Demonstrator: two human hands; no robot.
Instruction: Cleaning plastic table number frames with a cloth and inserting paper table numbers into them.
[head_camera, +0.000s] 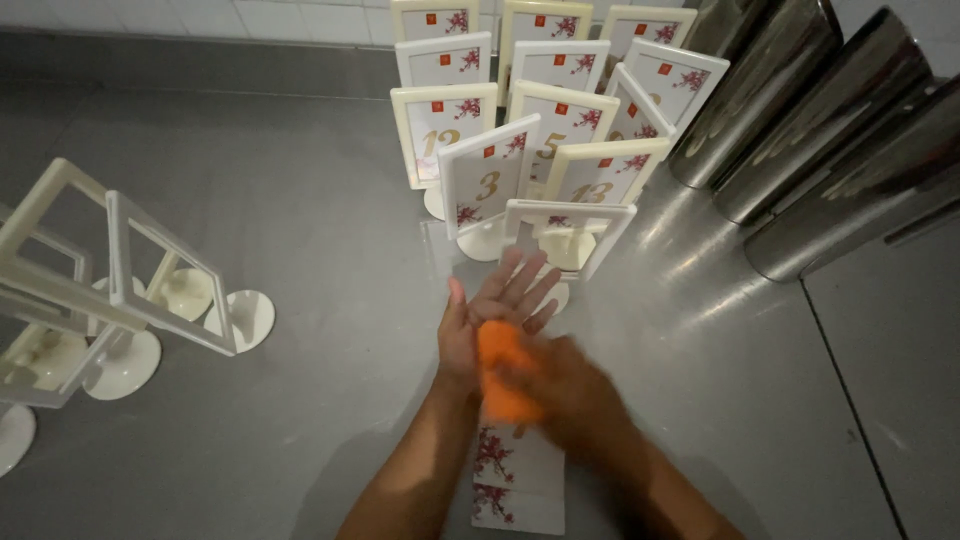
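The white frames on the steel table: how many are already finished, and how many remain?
Looks done: about a dozen filled stands grouped at the back. In hand: the right hand rubs an orange cloth on a flowered card against the left hand. Left: several empty frames.

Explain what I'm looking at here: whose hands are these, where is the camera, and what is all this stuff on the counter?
There is one picture, from a camera worn on a person's head and looking down at their own two bare hands; no machine is involved. The left hand is spread flat, palm up, over a white card with red blossom print. The right hand, blurred by motion, presses an orange cloth against the left palm. All this is on a grey metal counter. Behind the hands stands a cluster of cream table-number stands holding cards. At the left are empty cream frames on round feet. At the upper right lie shiny steel cylinders.
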